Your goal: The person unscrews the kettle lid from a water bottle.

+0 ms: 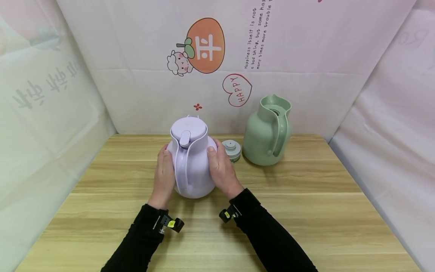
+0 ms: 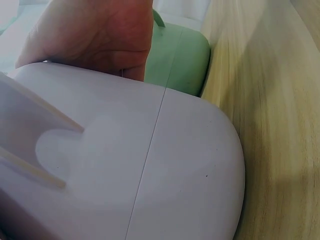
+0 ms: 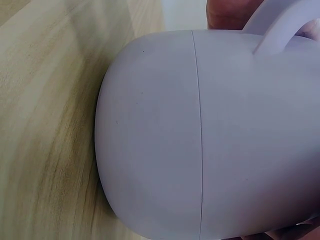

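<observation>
Lilac jug [image 1: 201,172] stands on the wooden table [image 1: 306,219], left of the green jug [image 1: 256,139], lid [image 1: 195,125] fitted; left hand [image 1: 164,177] and right hand [image 1: 222,169] grip opposite sides of its body. Even pressure from both sides, without tilting, should keep it steady

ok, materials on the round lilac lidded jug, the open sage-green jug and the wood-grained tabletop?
Round lilac lidded jug: probably moulded plastic, satin; fine seam round the body, soft highlights.
Open sage-green jug: likely plastic too; smooth sheen, similar seam.
Wood-grained tabletop: wood or printed laminate, can't tell which; streaky grain, low sheen.
</observation>
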{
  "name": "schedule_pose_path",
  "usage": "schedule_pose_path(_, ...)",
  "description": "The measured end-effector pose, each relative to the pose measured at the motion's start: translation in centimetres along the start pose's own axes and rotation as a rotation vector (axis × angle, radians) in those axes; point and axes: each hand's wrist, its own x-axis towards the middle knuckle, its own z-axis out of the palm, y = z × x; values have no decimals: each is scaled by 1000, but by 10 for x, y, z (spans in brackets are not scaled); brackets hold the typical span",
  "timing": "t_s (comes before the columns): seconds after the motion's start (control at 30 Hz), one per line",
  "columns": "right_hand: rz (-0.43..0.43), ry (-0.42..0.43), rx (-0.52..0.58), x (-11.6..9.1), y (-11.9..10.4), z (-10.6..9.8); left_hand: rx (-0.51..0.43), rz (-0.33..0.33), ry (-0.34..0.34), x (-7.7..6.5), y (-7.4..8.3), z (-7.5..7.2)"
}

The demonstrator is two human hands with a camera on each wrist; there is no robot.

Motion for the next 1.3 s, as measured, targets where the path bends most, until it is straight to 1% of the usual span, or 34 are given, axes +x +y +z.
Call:
schedule_pose_path(0.2, 5, -1, 2, -1, 0, -1, 20, -6, 0, -1, 1, 0)
schedule_pose_path(0.37, 25, -1, -9, -1, 0, 0, 41, -25, -9, -2, 1, -1)
schedule_pose_path(0.6, 37, -2, -9, -2, 1, 0, 42, -48, -17, -4, 2, -1)
schedule_pose_path(0.9, 47, -4, -17, -2, 1, -1, 21, -42, -25, -5, 3, -2)
schedule_pose_path(1.1, 45, -8, -18, -2, 1, -1, 14, -19, -15, -6, 4, -3)
schedule_pose_path(1.2, 42, -6, -19, -2, 1, -1, 5, 25, 9, -8, 6, -3)
schedule_pose_path(1.3, 43, -6, -22, -2, 1, -1, 1, 94, 47, -11, 10, -4)
